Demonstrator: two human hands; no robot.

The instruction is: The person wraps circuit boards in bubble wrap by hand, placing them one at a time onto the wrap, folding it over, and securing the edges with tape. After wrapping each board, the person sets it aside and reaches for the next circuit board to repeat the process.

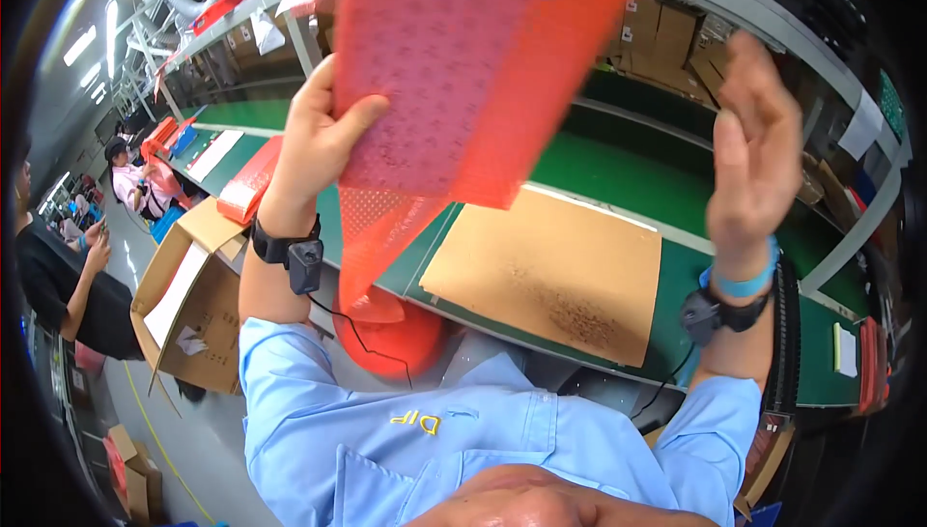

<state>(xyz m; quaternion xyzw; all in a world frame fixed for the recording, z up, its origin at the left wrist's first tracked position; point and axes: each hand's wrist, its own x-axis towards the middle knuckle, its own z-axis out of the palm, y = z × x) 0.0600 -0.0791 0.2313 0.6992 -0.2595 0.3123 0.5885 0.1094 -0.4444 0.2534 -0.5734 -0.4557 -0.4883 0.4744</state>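
From my remote seat, the red bag (454,73) my left hand (314,141) grips looks like thin, translucent plastic film, faintly glossy, with a fine dotted texture across it. The counter (618,179) has a matt green surface, smooth and slightly worn. On it lies a brown cardboard sheet (550,271), dull and papery, with a dark speckled, scuffed patch. The open box (198,305) on the floor is plain corrugated cardboard too. My shirt sleeves (290,382) are light blue woven cloth, matt. The black wrist straps (280,245) look like rubbery plastic.
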